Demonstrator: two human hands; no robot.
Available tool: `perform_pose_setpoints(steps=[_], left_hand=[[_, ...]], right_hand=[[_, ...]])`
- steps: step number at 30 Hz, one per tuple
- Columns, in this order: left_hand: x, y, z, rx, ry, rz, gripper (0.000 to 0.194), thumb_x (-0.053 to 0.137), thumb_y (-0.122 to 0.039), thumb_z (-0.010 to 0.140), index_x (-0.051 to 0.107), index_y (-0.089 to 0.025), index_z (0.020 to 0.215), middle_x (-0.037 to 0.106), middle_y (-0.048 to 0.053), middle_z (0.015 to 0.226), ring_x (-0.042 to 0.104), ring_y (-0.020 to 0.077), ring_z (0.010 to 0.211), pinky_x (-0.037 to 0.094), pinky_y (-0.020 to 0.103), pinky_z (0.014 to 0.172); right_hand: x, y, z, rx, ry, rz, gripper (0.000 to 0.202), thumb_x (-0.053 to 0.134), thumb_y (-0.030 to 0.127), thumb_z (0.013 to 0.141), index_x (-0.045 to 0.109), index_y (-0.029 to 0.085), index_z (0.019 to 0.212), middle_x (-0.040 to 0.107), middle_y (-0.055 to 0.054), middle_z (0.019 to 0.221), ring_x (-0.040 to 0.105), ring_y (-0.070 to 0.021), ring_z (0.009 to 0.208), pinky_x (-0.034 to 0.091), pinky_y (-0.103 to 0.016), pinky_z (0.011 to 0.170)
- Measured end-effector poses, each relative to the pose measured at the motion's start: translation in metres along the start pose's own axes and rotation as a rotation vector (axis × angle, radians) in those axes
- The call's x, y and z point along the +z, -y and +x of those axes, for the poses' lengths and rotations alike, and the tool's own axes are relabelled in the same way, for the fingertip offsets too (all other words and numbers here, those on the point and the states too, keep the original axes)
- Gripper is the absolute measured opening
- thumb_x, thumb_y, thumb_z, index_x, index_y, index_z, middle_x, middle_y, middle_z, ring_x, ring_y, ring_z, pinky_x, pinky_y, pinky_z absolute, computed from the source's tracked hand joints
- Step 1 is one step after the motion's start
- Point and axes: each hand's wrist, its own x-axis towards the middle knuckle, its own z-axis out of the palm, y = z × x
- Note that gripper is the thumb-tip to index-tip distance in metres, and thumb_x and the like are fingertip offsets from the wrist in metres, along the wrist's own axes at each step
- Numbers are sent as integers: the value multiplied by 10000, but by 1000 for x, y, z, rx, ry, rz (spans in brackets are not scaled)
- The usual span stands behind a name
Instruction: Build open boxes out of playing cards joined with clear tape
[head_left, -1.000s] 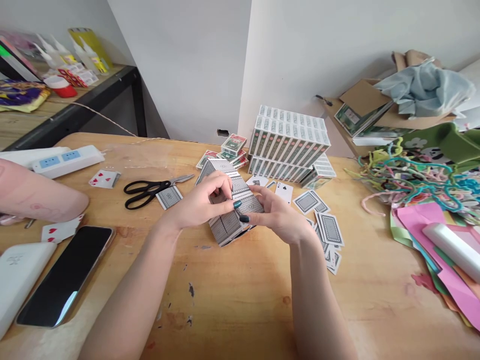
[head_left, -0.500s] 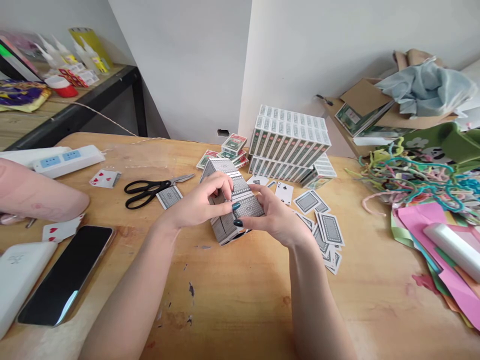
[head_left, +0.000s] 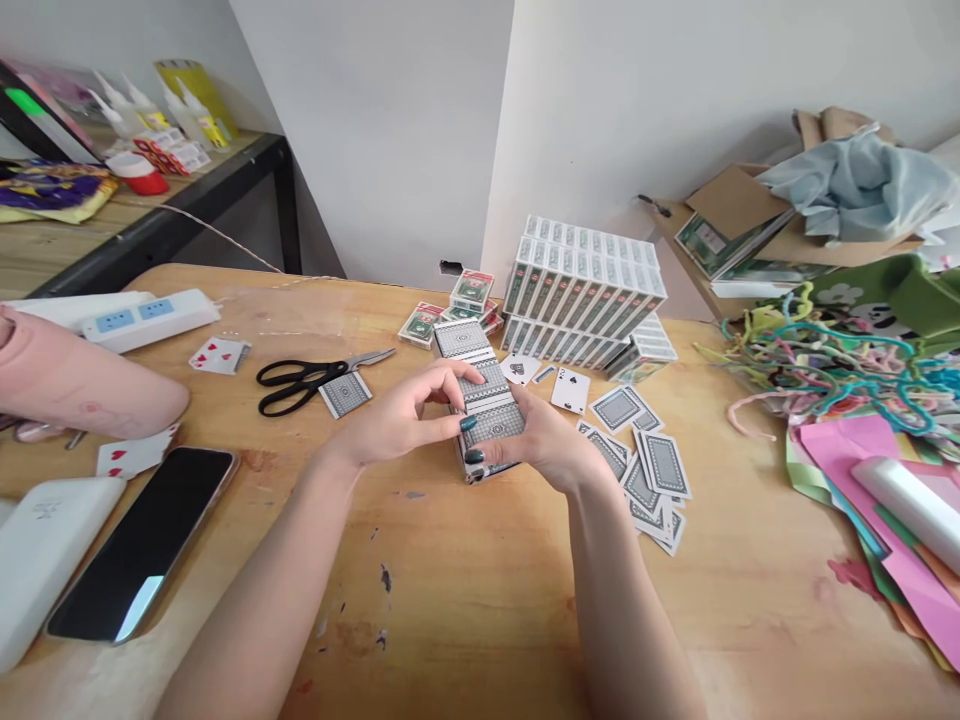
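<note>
A long block covered in grey patterned playing cards [head_left: 491, 385] stands in the middle of the wooden table. My right hand [head_left: 547, 440] grips its right side, with the thumb over the near end. At the block's left edge is my left hand [head_left: 420, 415], its fingers curled and the thumb and a fingertip close together at the cards; whether it pinches anything is too small to tell. Loose cards [head_left: 664, 465] lie to the right of the block. Black-handled scissors [head_left: 300, 382] rest on the left, partly over a single card [head_left: 346, 395].
Stacked card boxes [head_left: 585, 280] rise behind the block, with red-and-green boxes [head_left: 472, 290] beside them. A black phone [head_left: 142, 545], a white power bank [head_left: 56, 550] and a pink bottle [head_left: 90, 375] occupy the left. Pipe cleaners [head_left: 847, 360] and coloured paper [head_left: 885, 500] lie right.
The block has turned, so its left side panel no longer shows and its top faces the camera more. Both hands have stayed near it. The whole view has shifted slightly.
</note>
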Motion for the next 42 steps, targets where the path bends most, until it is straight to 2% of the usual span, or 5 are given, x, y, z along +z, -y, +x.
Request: perform_pose_setpoints(steps=[4, 7, 12, 26, 42], left_hand=[[11, 2, -11, -19, -214, -69, 149, 651, -257, 766, 527, -186, 807, 431, 80, 1365, 510, 215, 1182, 453, 329, 924], [20, -2, -17, -206, -391, -84, 266, 702, -286, 714, 483, -204, 841, 612, 34, 1015, 627, 152, 870, 512, 290, 759], [24, -17, -13, -422, -206, -92, 207, 599, -337, 789, 522, -170, 695, 608, -14, 624, 630, 135, 596, 527, 268, 594], [20, -22, -7, -514, -51, -329, 192, 583, -293, 830, 630, -143, 719, 704, 30, 721, 692, 159, 691, 579, 327, 733], [23, -21, -8, -485, -70, -318, 279, 595, -381, 826, 651, -137, 702, 706, 44, 724, 673, 148, 684, 564, 297, 716]], right_hand=[[2, -1, 1, -14, 10, 30, 562, 807, 163, 563, 571, 211, 1071, 647, 14, 892, 601, -134, 761, 508, -273, 685], [5, 0, 1, -23, -4, 11, 532, 788, 143, 572, 577, 210, 1056, 649, 18, 902, 593, -125, 761, 497, -260, 686], [7, 2, -2, -6, -35, -18, 486, 744, 101, 585, 574, 204, 1028, 651, 23, 848, 595, -134, 741, 493, -276, 682], [-3, 0, 0, -19, 22, 52, 522, 849, 189, 515, 590, 186, 969, 651, 9, 835, 602, -153, 769, 494, -301, 729], [-7, 1, -1, -42, 52, 66, 528, 856, 207, 531, 577, 185, 979, 666, 0, 861, 612, -136, 733, 496, -277, 700]])
